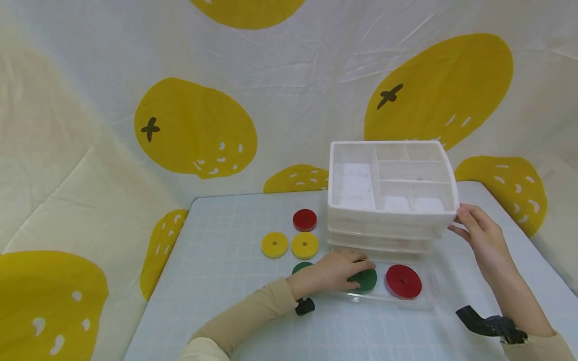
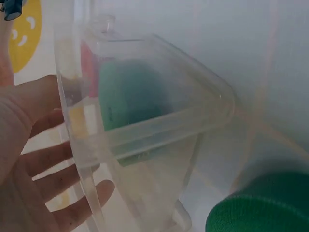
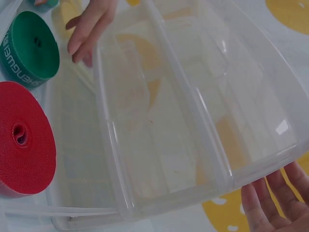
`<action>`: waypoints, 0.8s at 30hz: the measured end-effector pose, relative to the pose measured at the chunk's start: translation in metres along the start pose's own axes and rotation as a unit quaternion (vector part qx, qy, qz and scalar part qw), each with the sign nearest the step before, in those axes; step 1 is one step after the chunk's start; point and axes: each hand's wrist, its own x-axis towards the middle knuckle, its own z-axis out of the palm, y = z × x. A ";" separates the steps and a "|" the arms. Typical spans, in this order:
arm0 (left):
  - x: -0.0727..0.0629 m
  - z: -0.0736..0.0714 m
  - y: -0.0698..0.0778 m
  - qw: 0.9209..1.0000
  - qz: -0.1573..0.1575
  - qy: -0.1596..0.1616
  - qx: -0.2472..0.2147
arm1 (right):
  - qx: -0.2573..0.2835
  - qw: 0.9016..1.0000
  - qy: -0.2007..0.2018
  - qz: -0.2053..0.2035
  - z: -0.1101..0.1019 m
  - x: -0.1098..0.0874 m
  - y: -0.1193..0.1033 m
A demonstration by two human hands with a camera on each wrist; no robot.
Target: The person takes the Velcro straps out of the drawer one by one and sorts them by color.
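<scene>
A white drawer organizer [image 1: 393, 210] stands on the table, its bottom clear drawer [image 1: 422, 303] pulled out at the front. A red roll of hook-and-loop tape [image 1: 403, 282] and a green roll of tape [image 1: 363, 281] lie in that drawer. My left hand [image 1: 336, 271] reaches over the drawer's left part, fingers loosely extended beside the green roll. In the left wrist view those fingers spread along the clear plastic wall [image 2: 87, 179]. My right hand [image 1: 483, 235] rests its fingertips against the organizer's right front corner. Another green roll [image 1: 300, 267] is partly hidden behind my left wrist.
Two yellow rolls [image 1: 274, 244] and a smaller red roll [image 1: 304, 220] lie on the table left of the organizer. The organizer's top has several open compartments [image 1: 354, 183]. A patterned cloth [image 1: 289, 100] hangs behind the table.
</scene>
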 end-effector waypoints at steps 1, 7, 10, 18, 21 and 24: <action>0.001 0.000 0.000 1.000 0.011 -0.008 0.016 | 0.000 1.000 0.000 0.000 0.000 0.000 0.000; 0.006 -0.001 -0.001 0.996 0.038 -0.050 0.057 | 0.014 1.000 -0.001 -0.006 0.000 -0.001 0.001; 0.008 -0.001 0.000 0.994 0.040 -0.059 0.081 | 0.028 1.000 -0.003 -0.010 0.001 -0.001 0.001; 0.012 0.003 -0.002 0.991 0.046 -0.065 0.107 | 0.033 0.999 -0.006 -0.014 0.002 0.001 0.001; 0.013 0.005 -0.003 0.992 0.041 -0.074 0.095 | 0.033 0.999 -0.006 -0.013 0.001 0.001 0.001; 0.014 0.005 -0.002 0.992 0.035 -0.087 0.078 | 0.031 0.999 -0.007 -0.013 0.000 0.000 0.002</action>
